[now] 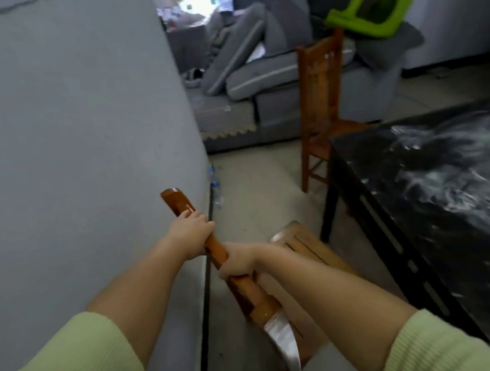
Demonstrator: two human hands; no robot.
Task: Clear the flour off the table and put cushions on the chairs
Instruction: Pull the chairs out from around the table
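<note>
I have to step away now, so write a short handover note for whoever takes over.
Left hand and right hand both grip the top rail of a wooden chair beside the wall. A second chair stands at the table's far end. Black table still bears flour. Grey cushions lie piled on the sofa. Left: wipe the flour, cushion both chairs.

One head-worn wide-angle camera looked forward and down, close over both forearms, with the wall (pixel 61 147) filling the frame's left.
</note>
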